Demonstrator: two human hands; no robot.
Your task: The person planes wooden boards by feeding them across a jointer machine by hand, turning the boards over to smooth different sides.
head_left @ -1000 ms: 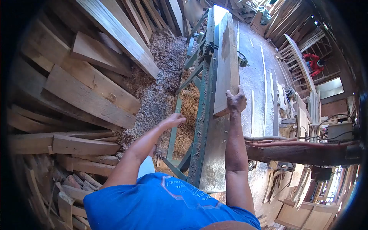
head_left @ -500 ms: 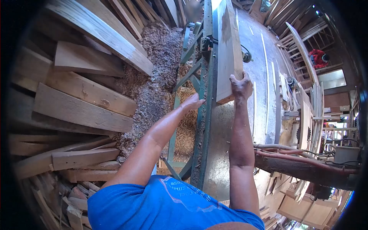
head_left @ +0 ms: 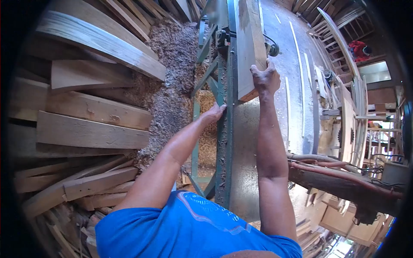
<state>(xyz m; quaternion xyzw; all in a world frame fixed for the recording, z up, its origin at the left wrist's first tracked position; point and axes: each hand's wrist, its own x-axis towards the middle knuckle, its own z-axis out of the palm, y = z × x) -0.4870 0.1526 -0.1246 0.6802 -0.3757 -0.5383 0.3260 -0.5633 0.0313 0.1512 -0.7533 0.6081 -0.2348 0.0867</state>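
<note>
A thick wooden board (head_left: 250, 47) lies lengthwise on the metal bed (head_left: 246, 159) of a green-framed woodworking machine (head_left: 222, 142). My right hand (head_left: 266, 80) grips the board's near end, thumb at the left and fingers over the right side. To the left and a little closer to me, my left hand (head_left: 213, 113) rests against the green edge of the machine with its fingers curled together at the rail. The undersides of its fingers are hidden. A dark metal fitting (head_left: 223, 38) stands left of the board, and a round part (head_left: 273, 49) shows at its right.
Stacked timber (head_left: 92, 129) fills the left side, with wood shavings (head_left: 170, 86) heaped beside the machine. Thin strips (head_left: 297, 47) lie on the surface at right. A dark beam with pipes (head_left: 340, 176) juts in from the right. A person in red (head_left: 358, 50) is farther off.
The view has shifted, so the machine and board appear higher and slightly left. My right hand keeps its grip on the board's end. My left hand stays at the rail, slightly nearer my body.
</note>
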